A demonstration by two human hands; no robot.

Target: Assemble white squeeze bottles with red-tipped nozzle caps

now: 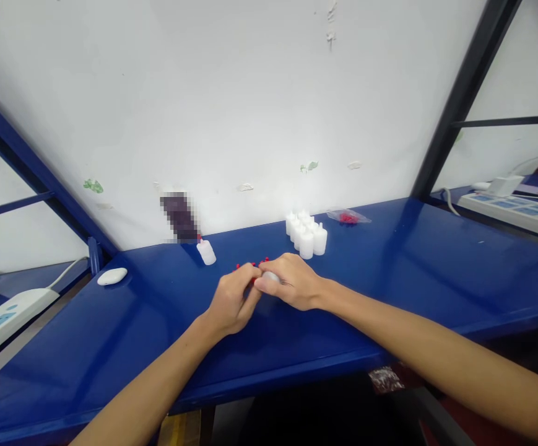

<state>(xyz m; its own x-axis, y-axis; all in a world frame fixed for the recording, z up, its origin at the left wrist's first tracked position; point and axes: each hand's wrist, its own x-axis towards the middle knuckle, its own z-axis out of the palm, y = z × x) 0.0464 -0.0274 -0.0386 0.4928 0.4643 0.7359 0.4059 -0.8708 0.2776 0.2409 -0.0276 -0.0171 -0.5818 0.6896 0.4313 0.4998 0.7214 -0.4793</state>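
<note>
In the middle of the blue table, my right hand [294,282] is wrapped around a small white plastic bottle [271,276], much of which its fingers hide. My left hand [235,298] meets it at the bottle's left end, thumb and fingers pinched together. A bit of a red cap [252,281] shows at the left fingertips; the rest is covered. Just behind both hands lie several small red caps [267,260]. A group of white bottles [304,234] without caps stands upright beyond my right hand. One white bottle [207,253] with a red tip leans or lies farther back on the left.
A clear plastic bag [348,217] with red pieces lies near the wall. At the left sits a white rounded object [112,276]. Power strips [11,319] flank the table beyond the blue frame [64,179] and the dark post [452,105]. A pixelated dark patch [180,217] adjoins the wall.
</note>
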